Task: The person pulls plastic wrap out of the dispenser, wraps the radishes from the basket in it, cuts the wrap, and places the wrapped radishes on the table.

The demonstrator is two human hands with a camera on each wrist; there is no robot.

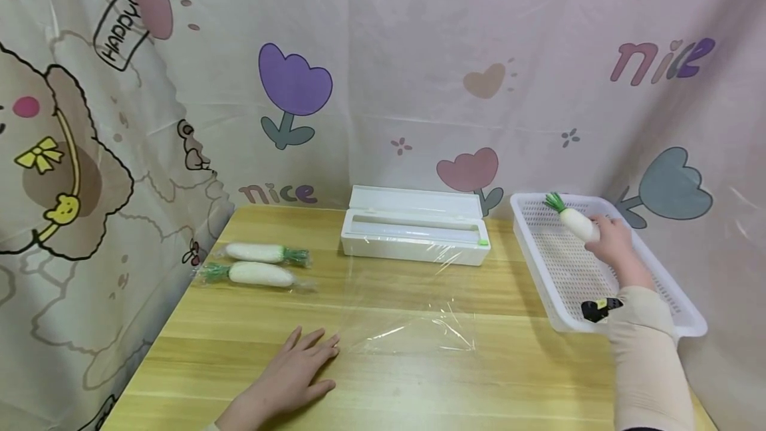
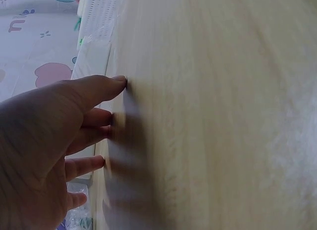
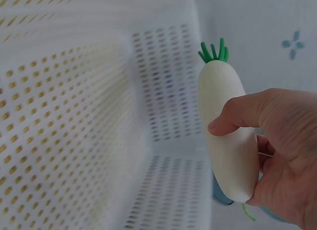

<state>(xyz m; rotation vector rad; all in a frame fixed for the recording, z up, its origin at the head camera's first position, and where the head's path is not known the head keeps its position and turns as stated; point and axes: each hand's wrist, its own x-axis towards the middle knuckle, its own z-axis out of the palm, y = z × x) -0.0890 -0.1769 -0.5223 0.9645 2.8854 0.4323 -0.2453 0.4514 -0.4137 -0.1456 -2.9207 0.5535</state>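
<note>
In my right hand point(image 1: 612, 245) I grip a white radish point(image 1: 578, 223) with a short green top, held over the white perforated basket point(image 1: 553, 294). The right wrist view shows the thumb across the radish point(image 3: 225, 155) and the other fingers behind it. My left hand point(image 1: 293, 374) lies on the wooden table with fingers spread, fingertips close to the left edge of a sheet of clear plastic wrap point(image 1: 413, 324). That sheet stretches forward from a white wrap dispenser box point(image 1: 413, 249), whose lid stands raised at the back.
Two more radishes, one behind point(image 1: 254, 253) and one in front point(image 1: 260, 275), lie at the table's left in clear wrap. A patterned curtain point(image 1: 407, 85) hangs right behind the table. A black wrist camera point(image 1: 595, 310) sits at my right sleeve.
</note>
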